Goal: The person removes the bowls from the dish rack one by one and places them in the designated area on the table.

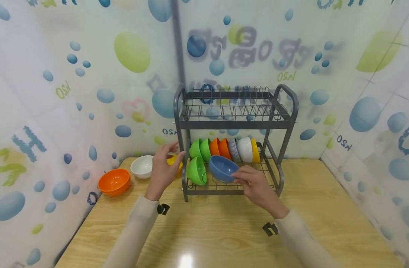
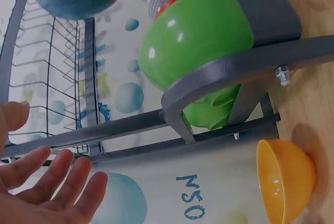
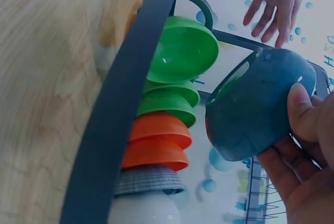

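Note:
My right hand (image 1: 256, 186) pinches a blue bowl (image 1: 221, 169) by its right side, tilted in front of the lower tier of a dark dish rack (image 1: 237, 124). In the right wrist view the thumb lies on the blue bowl's (image 3: 261, 104) outside, with fingers on its other side. My left hand (image 1: 164, 169) holds nothing; its fingers are spread beside the rack's left post. A green bowl (image 1: 196, 171) stands on edge at the lower tier's front left. Behind it is a row of green bowls (image 1: 200, 149), orange bowls (image 1: 220, 149), a patterned bowl (image 1: 233, 150), a white bowl (image 1: 244, 150) and a yellow bowl (image 1: 255, 150).
On the wooden table (image 1: 204, 230), left of the rack, stand an orange bowl (image 1: 114, 182), a white bowl (image 1: 141, 166) and a yellow bowl (image 2: 287, 179), partly behind my left hand in the head view. The rack's wire upper tier (image 1: 229, 108) hangs over the bowls.

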The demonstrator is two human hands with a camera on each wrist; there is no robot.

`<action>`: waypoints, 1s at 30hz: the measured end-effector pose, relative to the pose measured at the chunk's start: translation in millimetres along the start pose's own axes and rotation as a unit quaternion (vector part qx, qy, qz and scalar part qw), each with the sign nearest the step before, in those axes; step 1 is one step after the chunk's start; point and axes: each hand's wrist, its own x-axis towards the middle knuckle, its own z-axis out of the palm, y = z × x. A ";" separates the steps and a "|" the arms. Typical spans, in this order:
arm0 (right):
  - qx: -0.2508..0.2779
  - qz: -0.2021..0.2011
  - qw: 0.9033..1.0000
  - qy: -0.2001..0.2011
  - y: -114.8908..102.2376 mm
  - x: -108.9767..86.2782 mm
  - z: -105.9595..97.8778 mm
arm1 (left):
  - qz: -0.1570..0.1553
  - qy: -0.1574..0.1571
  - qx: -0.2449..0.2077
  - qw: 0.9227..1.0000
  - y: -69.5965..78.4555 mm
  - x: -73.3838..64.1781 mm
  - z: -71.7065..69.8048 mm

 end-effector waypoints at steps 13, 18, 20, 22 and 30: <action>-0.054 -0.093 0.994 -0.024 -2.2 1.4 -16.3 | 0.089 -0.107 0.057 0.989 32.3 -38.3 1.0; -0.073 -0.126 0.989 -0.036 -7.1 1.4 -17.8 | 0.151 -0.151 0.068 0.975 44.5 -45.3 4.6; -0.074 -0.131 0.988 -0.044 -8.9 0.8 -17.7 | 0.185 -0.167 0.072 0.966 49.5 -48.0 6.4; -0.071 -0.140 0.986 -0.049 -9.8 0.4 -17.2 | 0.216 -0.181 0.074 0.957 54.2 -51.1 8.4; -0.056 -0.169 0.982 -0.061 -13.1 0.6 -16.9 | 0.311 -0.204 0.089 0.924 67.1 -59.5 14.5</action>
